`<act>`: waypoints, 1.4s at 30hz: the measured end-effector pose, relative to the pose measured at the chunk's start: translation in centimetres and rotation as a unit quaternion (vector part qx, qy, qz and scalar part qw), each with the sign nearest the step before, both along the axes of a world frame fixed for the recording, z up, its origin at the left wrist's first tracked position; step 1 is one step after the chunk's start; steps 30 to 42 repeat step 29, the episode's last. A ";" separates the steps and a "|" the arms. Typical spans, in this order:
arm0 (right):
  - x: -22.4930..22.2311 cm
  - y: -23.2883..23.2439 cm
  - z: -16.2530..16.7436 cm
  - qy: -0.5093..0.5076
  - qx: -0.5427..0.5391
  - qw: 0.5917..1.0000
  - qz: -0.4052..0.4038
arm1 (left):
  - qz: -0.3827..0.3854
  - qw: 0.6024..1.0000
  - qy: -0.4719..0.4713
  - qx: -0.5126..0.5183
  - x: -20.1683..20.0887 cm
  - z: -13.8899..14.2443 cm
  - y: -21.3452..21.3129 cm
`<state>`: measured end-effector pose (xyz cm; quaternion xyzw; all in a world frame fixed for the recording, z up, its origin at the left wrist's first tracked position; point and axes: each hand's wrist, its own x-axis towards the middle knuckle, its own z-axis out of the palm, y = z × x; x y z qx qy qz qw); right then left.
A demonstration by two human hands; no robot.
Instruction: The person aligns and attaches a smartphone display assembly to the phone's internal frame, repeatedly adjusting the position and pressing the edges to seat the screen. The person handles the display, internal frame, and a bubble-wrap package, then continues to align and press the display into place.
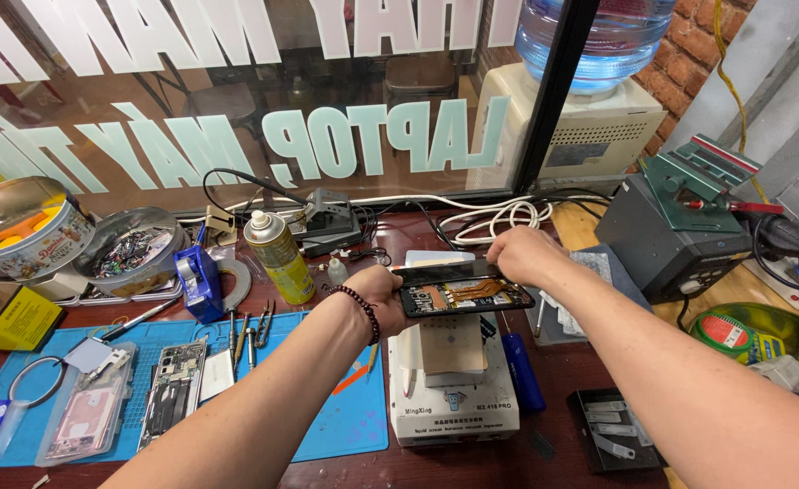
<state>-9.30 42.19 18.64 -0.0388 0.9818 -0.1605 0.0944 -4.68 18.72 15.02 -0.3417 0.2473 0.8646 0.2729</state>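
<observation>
So I'm holding this phone display panel (pixel 461 292) up off the bench with both hands, back side facing me, orange flex cables showing. My left hand (pixel 379 294) is clamping the near-left end, beaded bracelet (pixel 360 311) on that wrist, and my right hand (pixel 523 254) is pinching the far-right corner from above. Both grips are closed tight on the panel, no slack I can see. The panel is hovering just above the white heating plate machine (pixel 452 385), which is sitting on the dark wooden bench.

Left of that I'm seeing the blue work mat (pixel 345 421) with an opened phone body (pixel 173 394) lying on it, a row of tweezers and small tools (pixel 247 330) near its top edge, and a blue tape dispenser (pixel 200 281) just behind. A yellow spray can (pixel 279 256) is standing upright next to the dispenser. Two round tins (pixel 23 228) of parts are sitting at the far left. On the right a grey box unit (pixel 680 237) is sitting by the window glass, and a blue pen-like tool (pixel 522 371) is lying beside the machine.
</observation>
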 end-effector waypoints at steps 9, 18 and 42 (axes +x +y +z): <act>-0.3 1.0 0.3 0.037 -0.196 0.979 -0.050 | 0.003 1.000 -0.005 -0.014 -0.1 0.0 -0.1; 0.5 1.4 -0.2 0.000 -0.108 0.994 -0.027 | -0.004 1.000 0.001 -0.008 0.3 0.2 0.1; 1.8 -0.5 1.8 0.010 -0.051 0.999 0.016 | -0.007 1.000 0.014 -0.010 -0.7 -1.5 -0.1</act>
